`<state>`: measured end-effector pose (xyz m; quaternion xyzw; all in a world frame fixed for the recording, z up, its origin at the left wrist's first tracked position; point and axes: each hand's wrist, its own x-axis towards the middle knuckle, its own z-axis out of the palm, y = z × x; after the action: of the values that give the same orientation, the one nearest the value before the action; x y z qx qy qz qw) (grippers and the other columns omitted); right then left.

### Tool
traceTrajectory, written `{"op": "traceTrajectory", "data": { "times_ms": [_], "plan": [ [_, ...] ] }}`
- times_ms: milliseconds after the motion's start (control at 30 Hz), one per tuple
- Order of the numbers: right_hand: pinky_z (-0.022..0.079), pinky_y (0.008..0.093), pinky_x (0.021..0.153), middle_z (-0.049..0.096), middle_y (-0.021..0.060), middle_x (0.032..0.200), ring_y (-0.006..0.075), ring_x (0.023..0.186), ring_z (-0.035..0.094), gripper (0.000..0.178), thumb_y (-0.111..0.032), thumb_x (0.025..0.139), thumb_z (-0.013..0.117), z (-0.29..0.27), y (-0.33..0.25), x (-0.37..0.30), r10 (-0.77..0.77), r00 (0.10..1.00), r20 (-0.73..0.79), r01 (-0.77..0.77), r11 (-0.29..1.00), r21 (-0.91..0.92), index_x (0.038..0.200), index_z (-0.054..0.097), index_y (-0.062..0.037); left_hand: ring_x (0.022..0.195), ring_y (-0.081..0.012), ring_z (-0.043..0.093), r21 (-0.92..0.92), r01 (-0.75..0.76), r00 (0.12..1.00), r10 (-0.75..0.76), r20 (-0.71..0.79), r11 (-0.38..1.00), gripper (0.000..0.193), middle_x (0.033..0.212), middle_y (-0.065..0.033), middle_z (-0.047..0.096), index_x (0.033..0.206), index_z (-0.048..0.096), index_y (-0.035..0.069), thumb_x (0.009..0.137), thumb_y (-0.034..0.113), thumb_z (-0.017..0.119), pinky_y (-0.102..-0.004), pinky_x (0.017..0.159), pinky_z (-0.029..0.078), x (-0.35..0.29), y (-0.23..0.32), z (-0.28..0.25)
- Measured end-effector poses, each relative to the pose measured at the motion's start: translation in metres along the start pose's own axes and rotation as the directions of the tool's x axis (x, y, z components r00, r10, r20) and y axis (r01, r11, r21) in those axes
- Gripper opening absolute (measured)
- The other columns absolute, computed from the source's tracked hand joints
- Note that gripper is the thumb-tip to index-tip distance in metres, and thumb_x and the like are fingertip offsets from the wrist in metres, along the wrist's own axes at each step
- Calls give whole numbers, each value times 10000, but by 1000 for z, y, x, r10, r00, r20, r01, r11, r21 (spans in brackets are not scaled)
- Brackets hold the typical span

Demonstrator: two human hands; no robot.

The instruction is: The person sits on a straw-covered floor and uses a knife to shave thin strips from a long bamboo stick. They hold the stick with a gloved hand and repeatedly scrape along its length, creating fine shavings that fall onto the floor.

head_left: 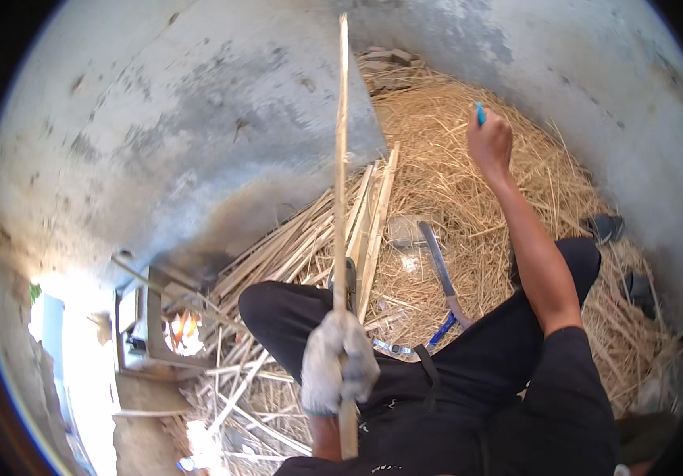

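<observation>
My left hand, in a pale, dirty work glove, is wrapped round a long bamboo strip. The strip stands lengthwise in front of me, one end reaching up past the wall's edge and the other below my fist by my lap. Raised at the far right over the straw, my bare right hand is closed on a small thing with a blue end; the rest of it is hidden in the fist. Between my legs lies a long curved knife, its handle toward me, beside a blue-handled item.
Split strips lie piled to the left, near a stove opening with flames. Straw-like shavings cover the floor ahead and to the right. Concrete walls close in the space. Dark sandals rest at the right.
</observation>
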<state>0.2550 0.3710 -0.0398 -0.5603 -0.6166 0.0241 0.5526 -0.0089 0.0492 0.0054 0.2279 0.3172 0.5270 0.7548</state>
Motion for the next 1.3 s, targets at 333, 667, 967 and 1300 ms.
{"op": "traceTrajectory", "data": {
  "times_ms": [333, 667, 967, 1300],
  "plan": [
    [368, 366, 381, 467, 87, 493, 235, 381, 492, 290, -84, 897, 617, -35, -140, -104, -575, 803, 156, 460, 764, 452, 650, 466, -60, 328, -97, 323, 142, -90, 994, 97, -42, 986, 416, 496, -36, 410, 774, 474, 64, 1007, 408, 505, -247, 288, 248, 15, 1, 33],
    [297, 263, 317, 474, 6, 464, 106, 361, 430, 356, -211, 950, 536, -17, -17, 4, 82, 996, -46, -90, 968, -235, 614, 521, -93, 258, -109, 262, 291, 42, 998, -29, -48, 956, 422, 409, 10, 317, 736, 445, 112, 1053, 382, 372, -241, 232, 209, 11, -22, 42],
    [371, 313, 365, 514, 52, 491, 159, 389, 520, 233, -129, 912, 615, -63, -108, -59, -517, 853, 70, 468, 818, 334, 694, 550, -79, 330, -80, 291, 172, -137, 988, 147, -48, 976, 399, 479, 1, 356, 770, 460, 87, 1026, 393, 466, -223, 283, 252, 14, 5, 33],
    [405, 367, 403, 494, 104, 493, 264, 408, 535, 263, -103, 900, 608, -44, -135, -110, -525, 840, 134, 404, 772, 491, 661, 507, -55, 314, -97, 301, 246, -85, 992, 105, -69, 966, 419, 477, -10, 372, 754, 460, 82, 1020, 406, 479, -240, 283, 241, 31, 1, 52]
  ]
}}
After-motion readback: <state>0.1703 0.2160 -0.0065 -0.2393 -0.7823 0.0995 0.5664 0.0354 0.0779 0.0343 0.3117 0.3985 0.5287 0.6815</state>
